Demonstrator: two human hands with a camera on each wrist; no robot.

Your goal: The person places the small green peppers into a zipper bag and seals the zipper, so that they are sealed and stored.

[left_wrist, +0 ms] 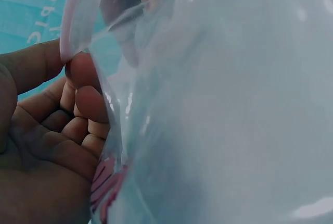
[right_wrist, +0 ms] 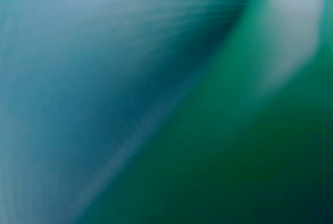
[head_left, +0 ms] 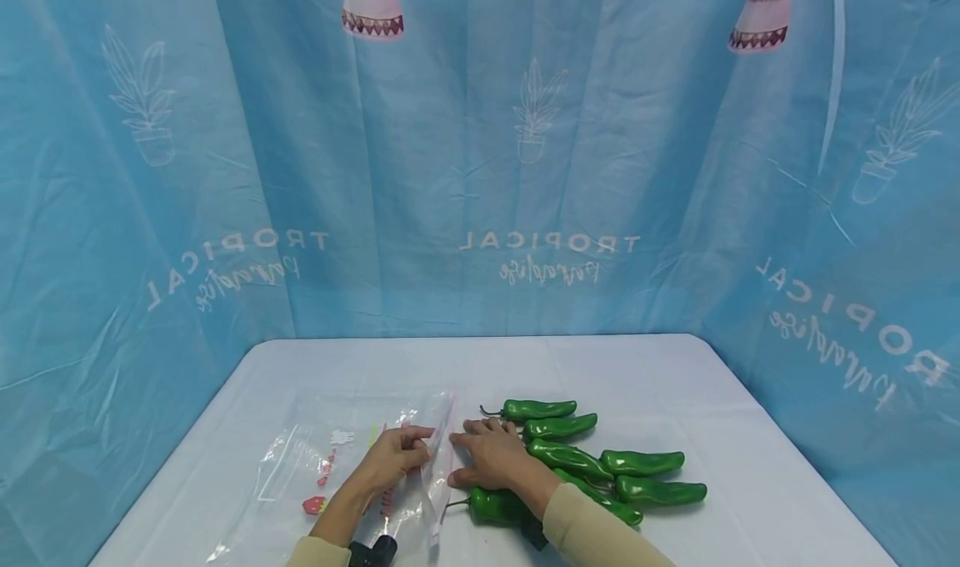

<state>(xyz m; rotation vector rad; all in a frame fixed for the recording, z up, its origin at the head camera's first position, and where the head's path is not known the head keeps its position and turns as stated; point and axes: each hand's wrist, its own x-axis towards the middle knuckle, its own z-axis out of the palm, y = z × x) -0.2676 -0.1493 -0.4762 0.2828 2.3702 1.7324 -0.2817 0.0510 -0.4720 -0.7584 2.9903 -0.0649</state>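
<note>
Blue curtains (head_left: 420,150) hang behind and along both sides of a white desk (head_left: 637,375), printed with potted plants and the mirrored words "TROPICAL paradise". On the left part of the desk lies a clear plastic bag (head_left: 292,459) with a pink strip (head_left: 452,408) along its right edge and some printed decoration, including red marks and a small white figure. One person in beige sleeves (head_left: 592,529) reaches in from the near side. The left hand (head_left: 393,457) is grasping the bag, pinching its edge by the pink strip between thumb and fingers; the left wrist view shows the other fingers curled beside the film. The right hand (head_left: 491,457) is released, palm down with its fingers spread, just beside the bag's edge and among the peppers. Seven green peppers are visible on the right part of the desk: two by the fingertips, four farther right, and one (head_left: 491,507) partly hidden under the right wrist, its stem pointing toward the bag. The right wrist view is mostly a green and blue blur, so whether that hand touches a pepper is hard to say.
</note>
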